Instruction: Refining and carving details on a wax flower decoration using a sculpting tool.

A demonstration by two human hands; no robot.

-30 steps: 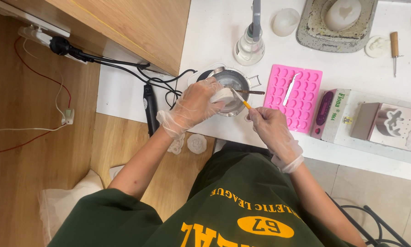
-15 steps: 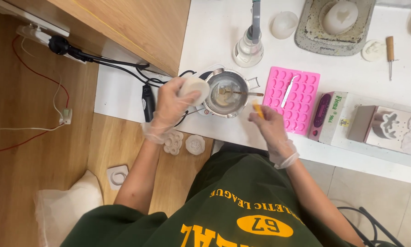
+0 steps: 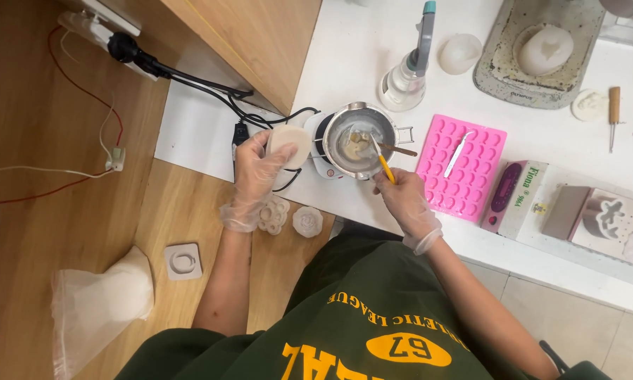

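Observation:
My left hand, in a clear glove, holds a round white mould just left of a small metal melting pot. The pot sits on a small white heater and holds pale melted wax with a few lumps. My right hand, also gloved, grips a yellow-handled tool whose tip dips into the pot from its front edge. A wooden stick rests across the pot's right rim.
A pink silicone mould tray with a white strip lies right of the pot. Behind stand a glass flask, a grey tray and a white cup. Black cables run left. Small white moulds and a plastic bag lie on the floor.
My left hand has lifted the white mould off the pot and drawn it left. My right hand has brought the yellow tool's tip into the pot.

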